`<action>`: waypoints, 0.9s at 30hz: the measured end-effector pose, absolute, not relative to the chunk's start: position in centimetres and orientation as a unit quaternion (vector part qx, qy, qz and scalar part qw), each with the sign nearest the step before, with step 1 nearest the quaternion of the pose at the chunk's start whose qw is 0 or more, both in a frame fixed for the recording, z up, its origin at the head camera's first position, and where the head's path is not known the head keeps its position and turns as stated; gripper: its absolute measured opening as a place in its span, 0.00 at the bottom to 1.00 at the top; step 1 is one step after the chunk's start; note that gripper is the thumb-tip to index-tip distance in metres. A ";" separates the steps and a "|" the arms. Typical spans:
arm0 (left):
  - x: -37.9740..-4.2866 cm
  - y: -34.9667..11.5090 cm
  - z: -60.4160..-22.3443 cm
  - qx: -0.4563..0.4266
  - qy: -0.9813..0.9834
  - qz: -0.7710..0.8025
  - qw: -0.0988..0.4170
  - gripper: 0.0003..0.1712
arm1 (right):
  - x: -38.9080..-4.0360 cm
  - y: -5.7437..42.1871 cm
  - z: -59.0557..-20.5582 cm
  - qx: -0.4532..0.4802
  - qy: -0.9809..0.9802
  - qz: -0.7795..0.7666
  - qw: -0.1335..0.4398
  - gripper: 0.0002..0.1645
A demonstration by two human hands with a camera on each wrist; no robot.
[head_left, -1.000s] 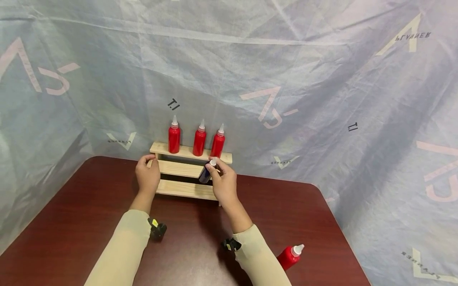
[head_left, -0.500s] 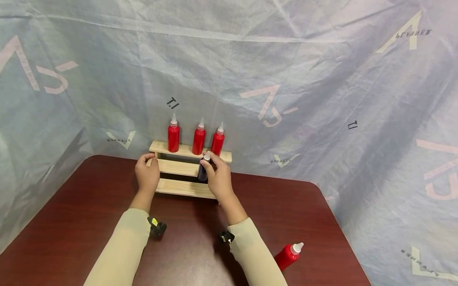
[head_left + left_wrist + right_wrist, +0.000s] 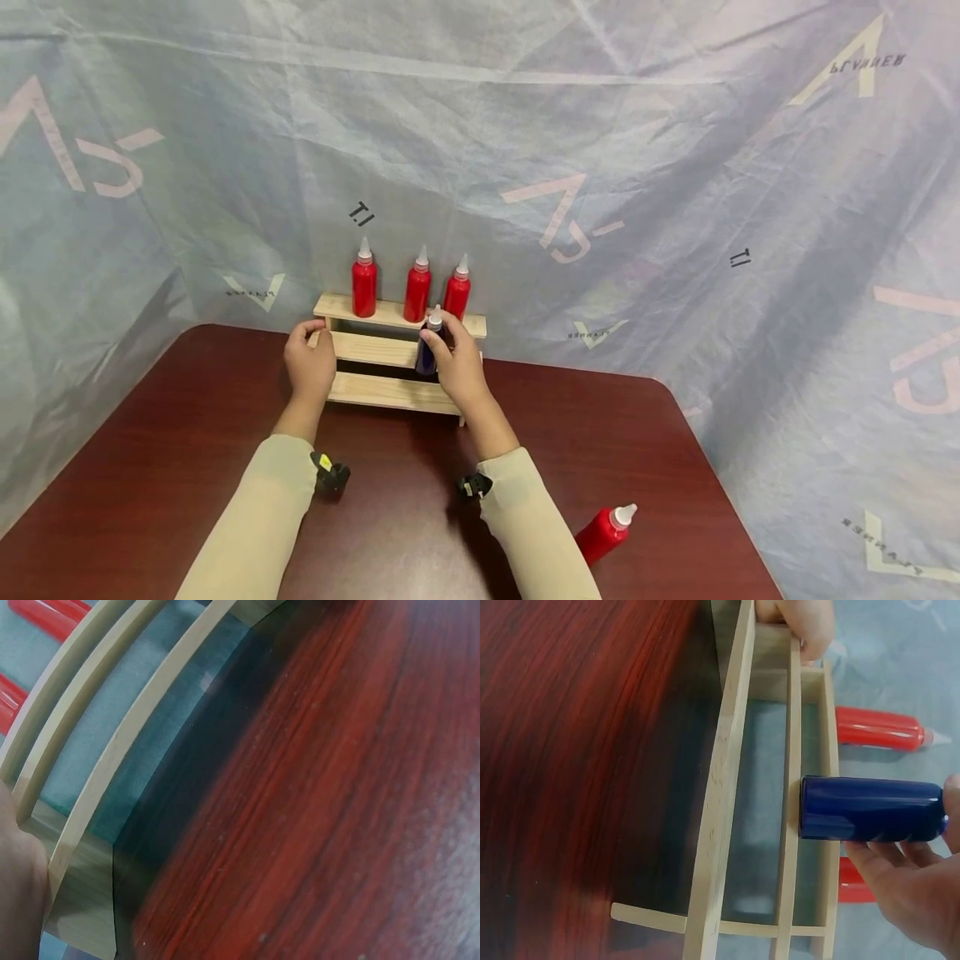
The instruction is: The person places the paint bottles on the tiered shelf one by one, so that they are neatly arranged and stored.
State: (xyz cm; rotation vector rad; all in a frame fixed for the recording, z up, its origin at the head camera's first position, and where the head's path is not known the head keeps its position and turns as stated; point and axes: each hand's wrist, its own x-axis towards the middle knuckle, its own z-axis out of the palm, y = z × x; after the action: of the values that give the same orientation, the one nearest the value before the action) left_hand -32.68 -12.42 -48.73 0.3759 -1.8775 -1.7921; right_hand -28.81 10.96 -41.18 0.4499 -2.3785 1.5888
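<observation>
A three-tier wooden rack (image 3: 386, 392) stands at the back of the table. My left hand (image 3: 310, 367) grips its left end, thumb and fingers bent around the wood. Between the thumb and fingers of my right hand (image 3: 461, 371) is a dark blue squeeze bottle (image 3: 425, 358) with a white cap, held upright near its top. In the right wrist view the base of the blue bottle (image 3: 874, 809) is right at the middle shelf (image 3: 791, 787). Behind it, three red squeeze bottles (image 3: 364, 290) with white pointed caps stand on the top shelf, the rightmost partly covered by my right hand.
Another red squeeze bottle (image 3: 602, 537) is on the dark red wooden table (image 3: 390, 517) at the front right, partly hidden by my right sleeve (image 3: 536, 521). A grey printed cloth (image 3: 660, 250) hangs close behind the rack and around the table.
My right hand has shifted a little left and away from me with the blue bottle, which has gone from tilted to upright. My left hand has stayed at the rack's end.
</observation>
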 end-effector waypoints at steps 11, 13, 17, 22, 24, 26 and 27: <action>-32.6 -12.5 -48.7 0.140 -0.694 -0.658 0.257 0.16 | -29.0 10.8 -43.3 0.165 -0.828 0.527 0.099 0.40; -32.6 -12.5 -48.6 0.138 -0.690 -0.661 0.259 0.16 | -29.1 10.8 -43.3 0.159 -0.824 0.535 0.102 0.41; -32.6 -12.6 -48.5 0.138 -0.686 -0.663 0.266 0.16 | -29.0 10.7 -43.7 0.142 -0.814 0.556 0.092 0.38; -32.7 -12.4 -48.6 0.142 -0.693 -0.658 0.256 0.16 | -28.7 10.8 -44.4 0.122 -0.809 0.569 0.084 0.34; -32.8 -12.4 -48.6 0.141 -0.692 -0.660 0.256 0.16 | -28.8 10.8 -44.5 0.120 -0.810 0.568 0.086 0.33; -32.9 -12.3 -48.7 0.141 -0.688 -0.662 0.262 0.15 | -29.0 10.7 -44.6 0.117 -0.813 0.565 0.086 0.32; -32.9 -12.3 -48.7 0.142 -0.687 -0.662 0.264 0.15 | -29.1 10.7 -44.6 0.115 -0.815 0.562 0.083 0.32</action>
State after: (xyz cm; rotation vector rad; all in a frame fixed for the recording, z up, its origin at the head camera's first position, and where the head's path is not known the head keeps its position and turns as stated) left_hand -32.93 -12.30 -48.67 0.3832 -1.8579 -1.7881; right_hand -29.06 10.70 -44.59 0.3434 -2.4316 1.6785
